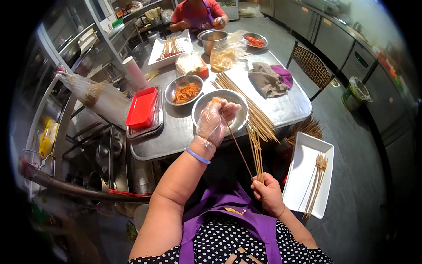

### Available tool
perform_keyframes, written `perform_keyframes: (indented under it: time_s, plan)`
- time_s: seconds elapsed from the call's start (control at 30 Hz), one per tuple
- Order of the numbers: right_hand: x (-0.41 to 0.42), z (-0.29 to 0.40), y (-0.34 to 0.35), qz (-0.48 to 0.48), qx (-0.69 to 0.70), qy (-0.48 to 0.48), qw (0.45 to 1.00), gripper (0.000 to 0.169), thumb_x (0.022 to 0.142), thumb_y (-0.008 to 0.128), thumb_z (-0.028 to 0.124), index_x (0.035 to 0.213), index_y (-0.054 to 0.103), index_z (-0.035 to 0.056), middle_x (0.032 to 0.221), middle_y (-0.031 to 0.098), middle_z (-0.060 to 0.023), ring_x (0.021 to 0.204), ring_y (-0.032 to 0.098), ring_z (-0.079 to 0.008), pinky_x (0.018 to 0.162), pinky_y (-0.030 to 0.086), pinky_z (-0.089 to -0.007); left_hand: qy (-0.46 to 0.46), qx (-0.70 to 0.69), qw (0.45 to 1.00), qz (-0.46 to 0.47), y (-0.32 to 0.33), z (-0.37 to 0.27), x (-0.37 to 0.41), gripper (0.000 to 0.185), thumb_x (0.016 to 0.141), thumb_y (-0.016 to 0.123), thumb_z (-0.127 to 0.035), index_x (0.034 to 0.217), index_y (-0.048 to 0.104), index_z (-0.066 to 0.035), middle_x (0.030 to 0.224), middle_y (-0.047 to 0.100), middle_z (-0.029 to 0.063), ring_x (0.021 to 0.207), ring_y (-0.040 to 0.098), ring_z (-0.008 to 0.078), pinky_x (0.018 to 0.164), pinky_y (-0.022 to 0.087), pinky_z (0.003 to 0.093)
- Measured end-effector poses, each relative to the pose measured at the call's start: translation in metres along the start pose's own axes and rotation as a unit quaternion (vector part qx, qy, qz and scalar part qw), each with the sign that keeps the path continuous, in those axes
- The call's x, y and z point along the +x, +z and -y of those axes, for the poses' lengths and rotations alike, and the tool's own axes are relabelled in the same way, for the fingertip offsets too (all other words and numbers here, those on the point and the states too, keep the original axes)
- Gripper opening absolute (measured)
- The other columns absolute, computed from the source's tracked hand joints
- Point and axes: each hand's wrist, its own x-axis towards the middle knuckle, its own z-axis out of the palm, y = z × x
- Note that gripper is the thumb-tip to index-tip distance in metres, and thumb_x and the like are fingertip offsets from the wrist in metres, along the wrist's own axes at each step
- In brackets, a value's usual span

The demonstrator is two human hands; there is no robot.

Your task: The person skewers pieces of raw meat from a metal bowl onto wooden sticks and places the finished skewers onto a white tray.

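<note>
My left hand (214,120), in a clear plastic glove, is over a metal bowl (195,114). A small pale-orange piece of food (216,100), probably meat, shows between its thumb and fingers. One thin bamboo skewer (238,145) slants from that hand down to my right hand (268,193), which is bare. My right hand grips this skewer's lower end along with several other skewers (256,155). The fingers of my left hand hide the skewer's tip. Beyond the bowl, a pile of loose skewers (249,99) lies on the metal table (174,132).
Orange strips fill a smaller bowl (168,95), left of which sits a red tray (141,107). A white tray (300,178) at my right holds loaded skewers (319,175). Cloths (268,81) lie on the table. Across it, a person (197,16) works near a metal pot (212,41).
</note>
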Motion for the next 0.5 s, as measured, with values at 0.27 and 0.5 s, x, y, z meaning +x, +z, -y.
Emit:
perform_keyframes:
  time_s: [0.27, 0.5]
  plan:
    - [0.009, -0.019, -0.002, -0.004, 0.011, -0.021, 1.000, 0.011, 0.096, 0.056, 0.010, 0.103, 0.055, 0.0017, 0.078, 0.060, -0.0040, 0.051, 0.046, -0.0059, 0.046, 0.036, -0.0186, -0.032, -0.072, 0.997, -0.019, 0.001, 0.006, 0.004, 0.014, 0.096, 0.043, -0.013, 0.093, 0.057, -0.009, 0.094, 0.067, 0.0106, 0.101, 0.065, 0.0294, 0.092, 0.050, 0.0416]
    - [0.015, -0.019, 0.001, 0.016, 0.020, -0.034, 0.999, 0.011, 0.097, 0.055, 0.011, 0.104, 0.055, 0.0020, 0.078, 0.060, -0.0035, 0.051, 0.046, -0.0053, 0.046, 0.036, -0.0185, 0.019, 0.001, 1.000, 0.020, 0.001, 0.015, -0.001, 0.016, 0.098, 0.043, -0.016, 0.100, 0.058, -0.009, 0.100, 0.068, 0.0114, 0.104, 0.065, 0.0292, 0.090, 0.050, 0.0389]
